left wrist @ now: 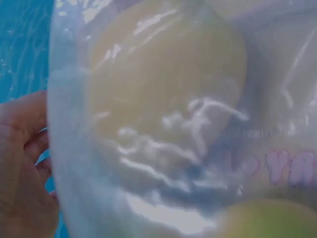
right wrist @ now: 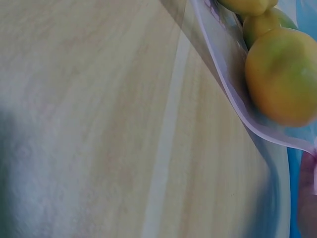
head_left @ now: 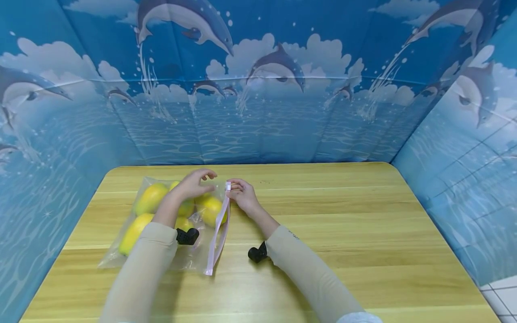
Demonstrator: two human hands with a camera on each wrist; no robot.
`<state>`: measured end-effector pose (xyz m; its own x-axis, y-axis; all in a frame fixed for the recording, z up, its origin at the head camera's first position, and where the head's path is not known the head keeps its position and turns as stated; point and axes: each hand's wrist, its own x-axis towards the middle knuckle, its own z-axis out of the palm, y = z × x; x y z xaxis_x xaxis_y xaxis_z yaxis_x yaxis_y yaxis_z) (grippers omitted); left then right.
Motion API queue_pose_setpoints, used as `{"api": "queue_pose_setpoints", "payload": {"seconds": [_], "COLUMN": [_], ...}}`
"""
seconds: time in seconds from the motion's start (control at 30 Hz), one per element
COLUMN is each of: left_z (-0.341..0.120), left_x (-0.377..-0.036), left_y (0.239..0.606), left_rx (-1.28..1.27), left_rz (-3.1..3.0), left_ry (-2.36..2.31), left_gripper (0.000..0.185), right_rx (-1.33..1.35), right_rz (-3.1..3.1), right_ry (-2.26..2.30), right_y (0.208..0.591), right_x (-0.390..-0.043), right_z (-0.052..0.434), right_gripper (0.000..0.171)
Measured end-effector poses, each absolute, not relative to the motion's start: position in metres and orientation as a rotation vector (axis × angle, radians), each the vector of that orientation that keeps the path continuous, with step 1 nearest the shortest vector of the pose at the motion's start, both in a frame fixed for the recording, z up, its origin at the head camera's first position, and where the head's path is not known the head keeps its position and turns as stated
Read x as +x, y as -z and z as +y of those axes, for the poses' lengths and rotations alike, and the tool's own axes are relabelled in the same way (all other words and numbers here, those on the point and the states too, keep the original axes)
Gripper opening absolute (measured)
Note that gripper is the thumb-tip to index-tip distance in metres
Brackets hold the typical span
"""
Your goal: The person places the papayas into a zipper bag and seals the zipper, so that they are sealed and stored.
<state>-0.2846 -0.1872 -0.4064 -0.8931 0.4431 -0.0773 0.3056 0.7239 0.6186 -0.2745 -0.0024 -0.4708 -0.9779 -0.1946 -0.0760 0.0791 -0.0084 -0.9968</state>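
Observation:
A clear zip bag (head_left: pixel 202 258) with a lilac zip edge lies on the table, its mouth facing right and parted. Inside are several yellow-green mangoes (head_left: pixel 150 198), one of them large in the right wrist view (right wrist: pixel 282 77). My right hand (head_left: pixel 244 195) pinches the far end of the zip edge, by the white slider (head_left: pixel 228 185). Over the bag's far side hovers my left hand (head_left: pixel 194 184), fingers loosely bent, nothing seen in them. The left wrist view shows this hand (left wrist: pixel 25 168) beyond the bag's edge, partly cut off by the frame.
The wooden table (head_left: pixel 343 215) extends to the right of the bag. A dolphin-printed curtain (head_left: pixel 258 121) stands along its back and both sides. Black wrist cameras sit on the left (head_left: pixel 187 236) and right (head_left: pixel 257 253) cuffs.

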Motion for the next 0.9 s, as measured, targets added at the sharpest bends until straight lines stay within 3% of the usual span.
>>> {"api": "queue_pose_setpoints", "payload": {"seconds": [0.57, 0.9], "left_z": [-0.166, -0.165], "left_x": [-0.297, -0.295], "left_y": [0.427, 0.432], "left_rx": [0.617, 0.571], "left_rz": [2.735, 2.728], "left_ry": [-0.935, -1.088], "left_gripper": [0.025, 0.013], "right_rx": [-0.075, -0.114], "right_rz": [2.097, 2.083], "right_ry": [2.124, 2.119], "right_y": [0.475, 0.453], "right_x": [-0.274, -0.261], "right_z": [-0.005, -0.002], "right_gripper": [0.033, 0.033]}}
